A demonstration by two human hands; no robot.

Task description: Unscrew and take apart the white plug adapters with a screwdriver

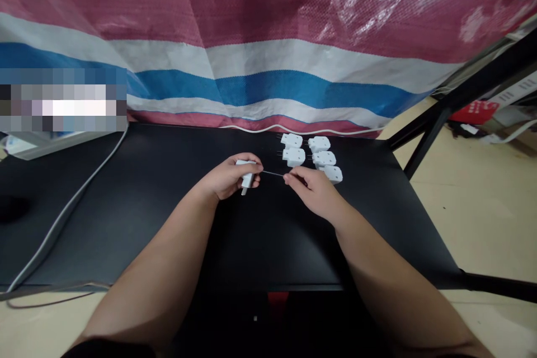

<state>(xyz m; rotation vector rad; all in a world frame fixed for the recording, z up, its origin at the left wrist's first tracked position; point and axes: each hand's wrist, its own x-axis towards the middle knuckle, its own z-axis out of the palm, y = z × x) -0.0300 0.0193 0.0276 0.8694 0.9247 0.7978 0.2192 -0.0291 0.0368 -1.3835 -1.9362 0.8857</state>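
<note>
My left hand is closed around a white plug, whose flat metal prong points down toward me. A thin rod or wire spans the gap between my two hands, one end at my left fingertips. The fingers of my right hand pinch its other end. Just beyond my right hand, several white plugs lie in two columns on the black table; a near-left one has its pins pointing left, and the nearest one is partly covered by my hand.
A grey cable crosses the left of the black table. A pale box stands at the back left, partly pixelated. Behind the table hangs a striped sheet, with a white cable along its foot. Black frame bars rise at right.
</note>
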